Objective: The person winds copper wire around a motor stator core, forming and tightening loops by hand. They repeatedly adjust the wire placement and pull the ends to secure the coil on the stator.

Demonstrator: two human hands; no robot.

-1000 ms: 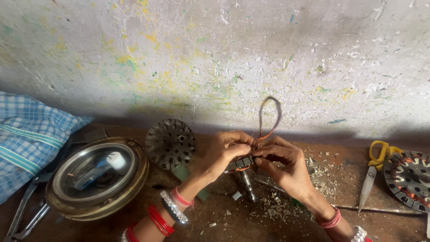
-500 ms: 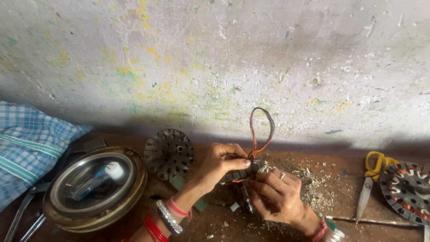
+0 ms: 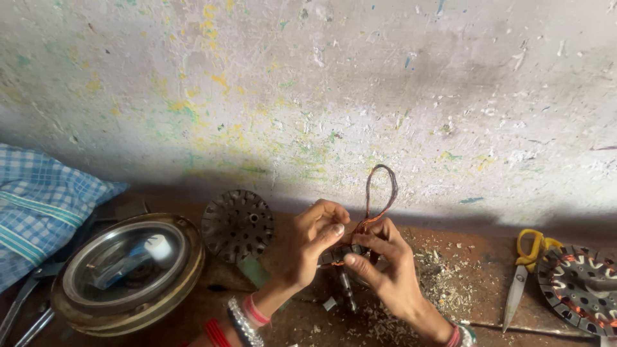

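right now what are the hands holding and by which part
Both hands, left hand and right hand, pinch a copper wire loop at its base, over a small dark part.

**Both hands pinched together at centre**

Left hand [image 3: 308, 247] raised on a bent wrist, fingers curled, thumb pressed forward against the index finger in a tight pinch. Right hand [image 3: 385, 270] just beside it, touching at the fingertips, palm turned inward, index finger and thumb closed in a matching pinch. Forearms angled up from the lower edge, converging. Bangles on both wrists, red and silver on the left.
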